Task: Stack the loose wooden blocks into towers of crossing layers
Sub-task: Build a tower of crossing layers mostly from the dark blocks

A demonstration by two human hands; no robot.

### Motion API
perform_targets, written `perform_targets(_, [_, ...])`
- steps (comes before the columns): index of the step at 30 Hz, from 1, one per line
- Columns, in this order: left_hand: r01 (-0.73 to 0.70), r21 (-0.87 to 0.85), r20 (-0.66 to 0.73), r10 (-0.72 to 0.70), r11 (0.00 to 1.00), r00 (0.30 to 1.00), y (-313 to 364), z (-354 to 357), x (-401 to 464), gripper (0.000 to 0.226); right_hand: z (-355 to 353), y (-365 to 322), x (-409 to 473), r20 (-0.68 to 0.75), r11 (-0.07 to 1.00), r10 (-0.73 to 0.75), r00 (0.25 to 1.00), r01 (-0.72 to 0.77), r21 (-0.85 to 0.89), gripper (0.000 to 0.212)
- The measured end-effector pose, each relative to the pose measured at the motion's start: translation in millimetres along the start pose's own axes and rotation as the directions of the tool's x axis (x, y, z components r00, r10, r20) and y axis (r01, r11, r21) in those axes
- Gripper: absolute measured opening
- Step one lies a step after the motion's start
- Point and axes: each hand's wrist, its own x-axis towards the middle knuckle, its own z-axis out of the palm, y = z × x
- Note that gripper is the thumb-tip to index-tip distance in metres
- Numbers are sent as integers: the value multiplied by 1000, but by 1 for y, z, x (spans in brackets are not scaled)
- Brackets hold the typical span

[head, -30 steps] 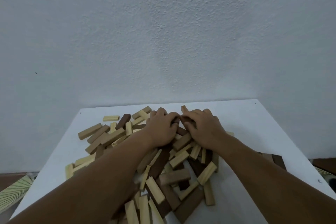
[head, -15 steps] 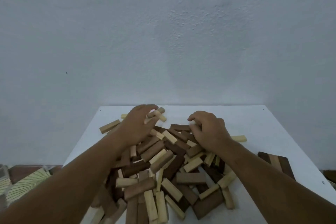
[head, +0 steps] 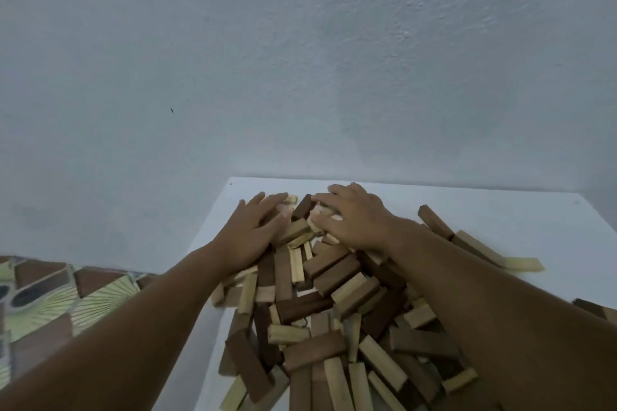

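Note:
A heap of loose wooden blocks [head: 320, 307], pale and dark brown, covers the middle of a white table [head: 500, 220]. My left hand [head: 253, 230] lies flat on the heap's far left side, fingers stretched over the blocks. My right hand [head: 354, 217] rests on the far top of the heap with its fingers spread and bent over several pale blocks. Neither hand plainly grips a single block. Both forearms cross the heap and hide the blocks beneath them.
A pale block [head: 524, 264] and a dark block [head: 434, 222] lie apart at the right of the heap. A dark flat piece [head: 591, 307] shows at the right edge. The table meets a pale wall [head: 300, 60]. Patterned floor tiles [head: 66, 297] lie left of the table.
Both hands have moved toward the far end of the heap and closer together. The blocks are pushed into a tighter pile. The camera has swung left.

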Motion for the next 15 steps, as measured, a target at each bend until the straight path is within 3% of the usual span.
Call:
perform_targets(3, [-97,38,-43,98,995,994,8,6,-6,34,3,1,-12,-34,998,-57,998,58,11,62])
perform_targets(15, [0,-55,-107,-6,998,994,26,16,-60,29,3,-20,-70,-5,995,-99,995,98,-32,41])
